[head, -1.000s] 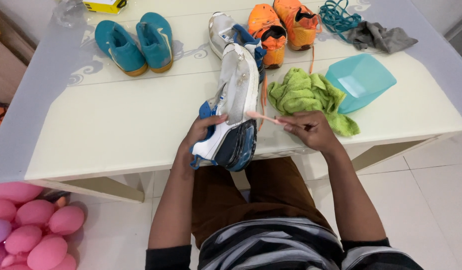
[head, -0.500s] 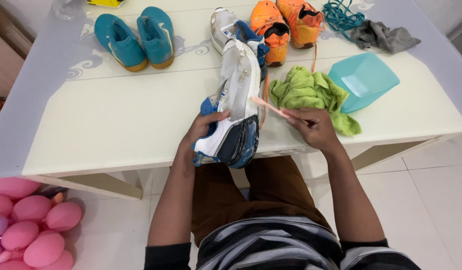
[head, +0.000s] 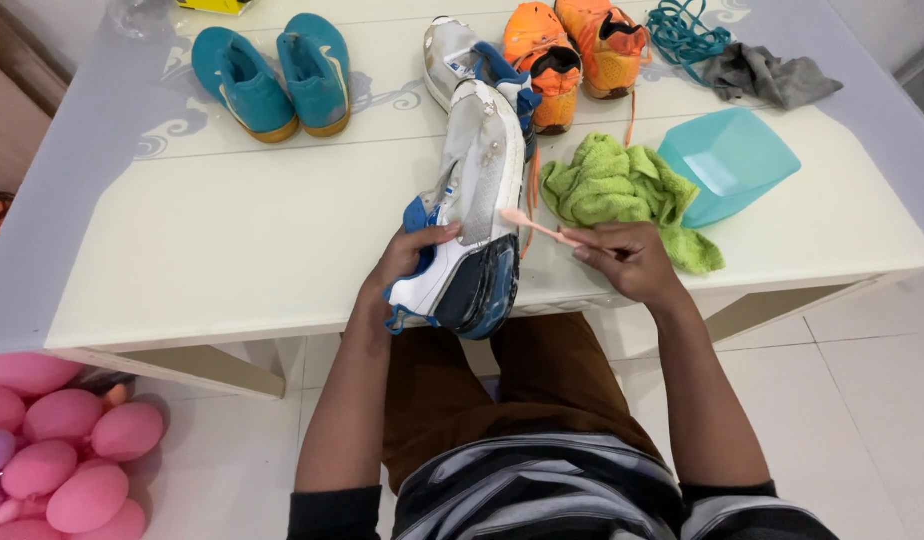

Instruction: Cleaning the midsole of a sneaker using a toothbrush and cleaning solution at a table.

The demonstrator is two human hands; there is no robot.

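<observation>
Left hand (head: 407,262) grips a white-and-blue sneaker (head: 469,215) sole-up over the near table edge, heel toward the lap, toe at 12 o'clock. Right hand (head: 627,258), at 3 o'clock of the shoe, is closed on a thin pink brush (head: 534,226), bristle end now touching the sole's right rim; 1 s ago it sat higher, approx mid-sole, so scrubbing is working down toward the heel. White table (head: 232,240) carries a green cloth (head: 617,185) and teal tub (head: 730,160) w/in reach at 1-2 o'clock.

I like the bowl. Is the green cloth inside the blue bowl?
No, the green cloth lies on the table beside the blue bowl.
</observation>
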